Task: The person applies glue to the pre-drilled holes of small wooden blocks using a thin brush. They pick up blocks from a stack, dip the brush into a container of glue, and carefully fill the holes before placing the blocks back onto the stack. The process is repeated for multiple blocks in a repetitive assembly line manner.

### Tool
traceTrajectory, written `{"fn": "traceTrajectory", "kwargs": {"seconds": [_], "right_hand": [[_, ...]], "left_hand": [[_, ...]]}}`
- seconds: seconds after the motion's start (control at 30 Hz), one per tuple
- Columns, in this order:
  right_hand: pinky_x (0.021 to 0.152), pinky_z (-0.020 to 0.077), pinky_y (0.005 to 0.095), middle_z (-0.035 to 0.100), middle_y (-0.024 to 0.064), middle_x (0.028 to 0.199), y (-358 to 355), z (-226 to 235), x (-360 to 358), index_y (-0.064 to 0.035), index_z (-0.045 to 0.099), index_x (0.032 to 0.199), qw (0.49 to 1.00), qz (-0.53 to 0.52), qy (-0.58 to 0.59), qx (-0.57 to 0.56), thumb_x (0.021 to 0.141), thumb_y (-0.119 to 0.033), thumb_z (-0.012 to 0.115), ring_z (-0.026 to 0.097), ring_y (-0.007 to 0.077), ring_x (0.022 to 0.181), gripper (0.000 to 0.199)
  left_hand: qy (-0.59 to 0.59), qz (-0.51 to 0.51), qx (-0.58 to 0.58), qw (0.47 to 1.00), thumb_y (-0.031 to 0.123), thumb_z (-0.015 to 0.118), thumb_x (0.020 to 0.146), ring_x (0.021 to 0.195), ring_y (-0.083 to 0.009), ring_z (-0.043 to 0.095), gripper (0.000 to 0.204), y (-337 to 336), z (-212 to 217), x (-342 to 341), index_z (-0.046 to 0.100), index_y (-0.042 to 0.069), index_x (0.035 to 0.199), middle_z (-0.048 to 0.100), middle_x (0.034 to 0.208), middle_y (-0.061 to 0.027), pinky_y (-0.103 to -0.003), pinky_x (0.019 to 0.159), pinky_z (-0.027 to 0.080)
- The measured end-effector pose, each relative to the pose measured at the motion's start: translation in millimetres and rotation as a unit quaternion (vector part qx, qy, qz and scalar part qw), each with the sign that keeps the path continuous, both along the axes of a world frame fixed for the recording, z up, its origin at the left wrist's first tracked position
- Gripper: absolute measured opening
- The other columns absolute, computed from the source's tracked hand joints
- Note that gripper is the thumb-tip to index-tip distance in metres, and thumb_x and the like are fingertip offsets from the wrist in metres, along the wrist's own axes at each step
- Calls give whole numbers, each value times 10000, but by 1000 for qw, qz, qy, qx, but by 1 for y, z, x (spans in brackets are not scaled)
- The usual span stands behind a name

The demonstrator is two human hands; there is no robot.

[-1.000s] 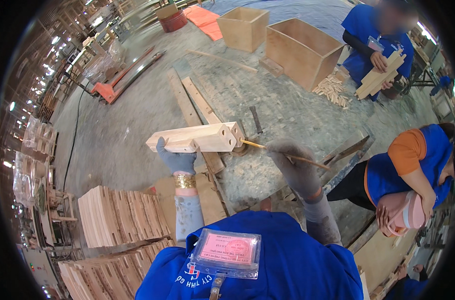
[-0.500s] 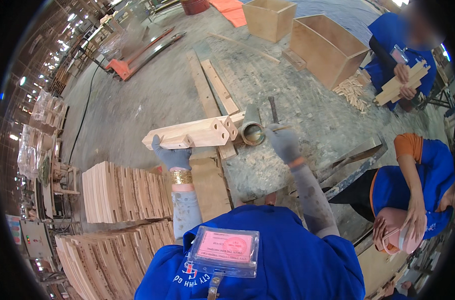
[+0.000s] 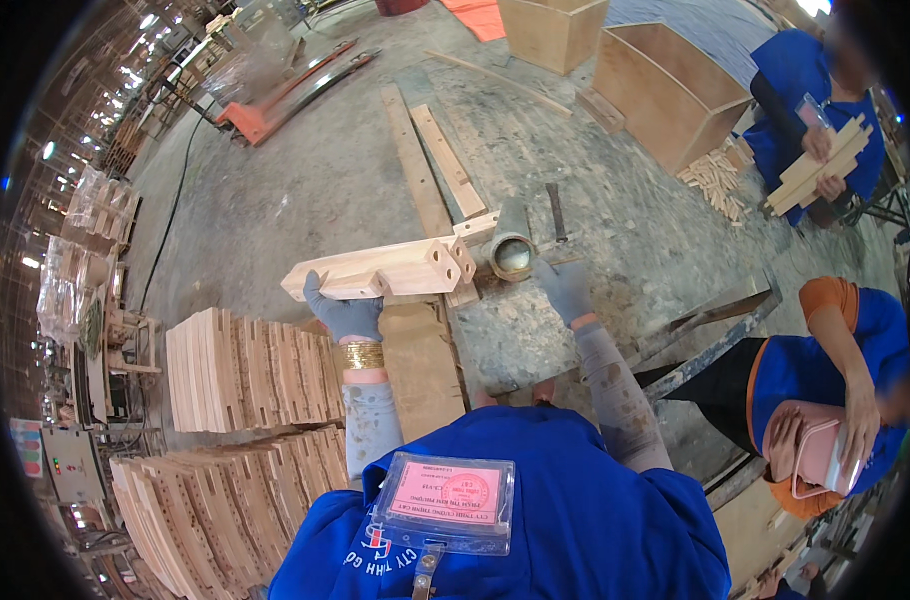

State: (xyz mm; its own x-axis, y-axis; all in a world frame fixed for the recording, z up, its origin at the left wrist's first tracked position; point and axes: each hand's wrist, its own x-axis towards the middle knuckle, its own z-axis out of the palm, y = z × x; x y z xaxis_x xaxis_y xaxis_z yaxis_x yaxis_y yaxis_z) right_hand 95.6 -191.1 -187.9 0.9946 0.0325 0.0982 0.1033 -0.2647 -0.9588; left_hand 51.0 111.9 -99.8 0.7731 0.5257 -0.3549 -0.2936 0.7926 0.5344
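Note:
My left hand (image 3: 347, 306), in a grey glove, is closed on a bundle of pale wooden bars (image 3: 375, 268) with round holes in their near ends. A shorter bar lies against my palm. To the right of these ends a tube-like container (image 3: 513, 258) rests on the worktable, its round mouth facing me. My right hand (image 3: 563, 286), also gloved in grey, is at the right rim of that mouth with its fingers curled. Whatever it holds is too small or hidden to name. Beyond it lies a dark flat metal tool (image 3: 556, 212).
Long wooden strips (image 3: 445, 160) lie on the grey worktable (image 3: 615, 220). Stacked boards (image 3: 250, 370) stand at lower left. At far right are plywood boxes (image 3: 665, 95), a dowel pile (image 3: 713, 185), and two people; one holds wooden strips (image 3: 825, 165), another a pink object (image 3: 810, 445).
My right hand has moved down and slightly left, to the container's rim. The thin stick seen in it before no longer shows. My left hand keeps its hold on the bars.

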Motion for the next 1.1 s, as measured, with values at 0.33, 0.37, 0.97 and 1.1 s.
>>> {"fn": "traceTrajectory", "kwargs": {"seconds": [0.33, 0.37, 0.97, 1.1], "right_hand": [[530, 433, 212, 632, 123, 797, -21, 68, -20, 37, 589, 919, 883, -26, 126, 451, 900, -206, 528, 562, 111, 614, 251], [537, 436, 215, 632, 123, 792, -25, 80, -22, 37, 590, 921, 889, -19, 103, 445, 904, -213, 524, 561, 112, 613, 260], [589, 481, 215, 648, 107, 725, -2, 203, -63, 94, 609, 891, 977, -29, -51, 207, 868, -94, 525, 601, 116, 612, 207], [555, 488, 212, 656, 98, 704, -1, 196, -60, 58, 638, 881, 977, -17, -138, 162, 832, -55, 586, 619, 111, 609, 133]], "left_hand": [[9, -8, 1, 1000, 444, 624, 693, 1055, -293, 475, 641, -4, -13, 7, 442, 98, 1202, 479, 1174, -104, -459, 869, 428], [7, -21, 3, 1000, 443, 624, 691, 1055, -296, 474, 643, -8, -14, 10, 442, 97, 1202, 479, 1175, -104, -458, 871, 427], [-24, -80, -22, 996, 430, 607, 699, 1072, -322, 461, 674, -37, 0, 17, 403, 93, 1246, 454, 1203, -129, -511, 874, 410], [-23, -80, -44, 996, 417, 613, 697, 1080, -330, 459, 694, -40, 3, 18, 381, 96, 1267, 446, 1193, -133, -527, 871, 414]]}}
